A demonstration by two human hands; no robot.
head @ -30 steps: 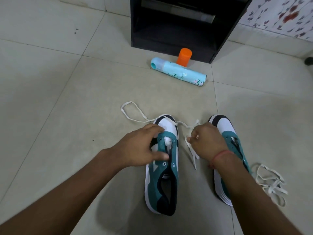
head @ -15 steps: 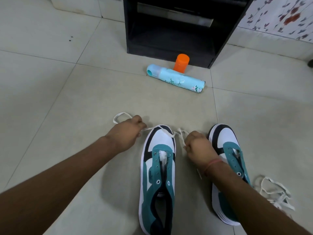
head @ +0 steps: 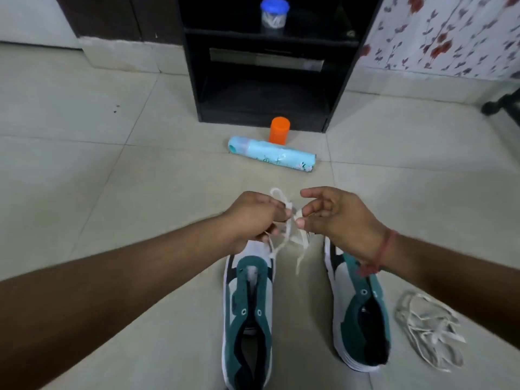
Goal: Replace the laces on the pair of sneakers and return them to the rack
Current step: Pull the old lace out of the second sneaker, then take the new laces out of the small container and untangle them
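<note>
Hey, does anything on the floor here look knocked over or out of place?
Yes. A light blue cylindrical bottle lies on its side on the floor tiles before the black rack, beside an upright orange container. A loose white lace is tangled beside the right teal-and-white sneaker.

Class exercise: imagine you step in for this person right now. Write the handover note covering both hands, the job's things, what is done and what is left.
Left hand and right hand: both pinch one white lace, held above the shoes.
Left sneaker and right sneaker: on the floor, both unlaced.
Second lace: bunched right of the right sneaker.
Done: no lacing visible.
Left: lace both, return them to the black rack.
</note>
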